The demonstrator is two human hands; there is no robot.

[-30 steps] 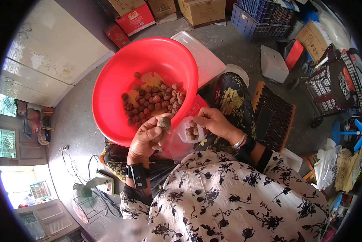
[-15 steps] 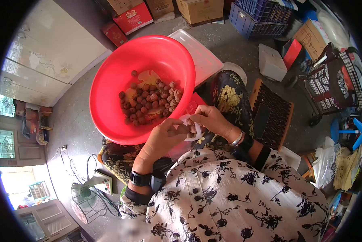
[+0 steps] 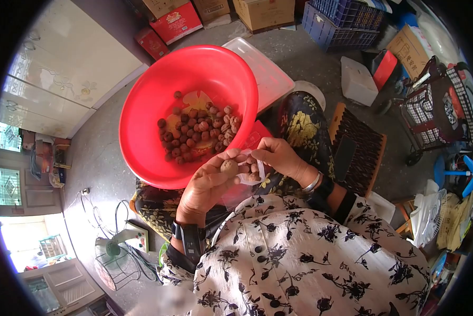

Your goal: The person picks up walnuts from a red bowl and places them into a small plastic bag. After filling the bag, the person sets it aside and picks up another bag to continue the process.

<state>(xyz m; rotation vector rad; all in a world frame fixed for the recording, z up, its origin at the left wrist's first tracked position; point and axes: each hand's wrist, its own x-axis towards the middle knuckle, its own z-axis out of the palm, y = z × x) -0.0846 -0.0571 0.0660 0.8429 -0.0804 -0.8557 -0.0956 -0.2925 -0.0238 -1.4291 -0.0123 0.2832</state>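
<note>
In the head view, my left hand (image 3: pixel 207 181) is turned palm up, its fingers curled around a pale walnut (image 3: pixel 229 167). My right hand (image 3: pixel 281 157) pinches the rim of a small clear plastic bag (image 3: pixel 245 179), which has several walnuts (image 3: pixel 254 169) inside. The fingertips of my left hand are against the bag's other side. Just beyond both hands a large red basin (image 3: pixel 147 126) holds a heap of brown walnuts (image 3: pixel 202 126), gathered toward its near right side.
Under the basin's right edge lies a white plastic lid or tray (image 3: pixel 265 71). To the right stand a slatted stool (image 3: pixel 360 150) with a dark phone (image 3: pixel 344 158) and a checked cart (image 3: pixel 431 105). Boxes (image 3: pixel 265 13) and blue crates (image 3: pixel 339 31) line the back. A fan (image 3: pixel 110 253) sits lower left.
My left hand has rolled palm up and drawn slightly away from the bag's mouth, bringing a walnut into sight. The bag's opening shows wider. My right hand keeps its pinch.
</note>
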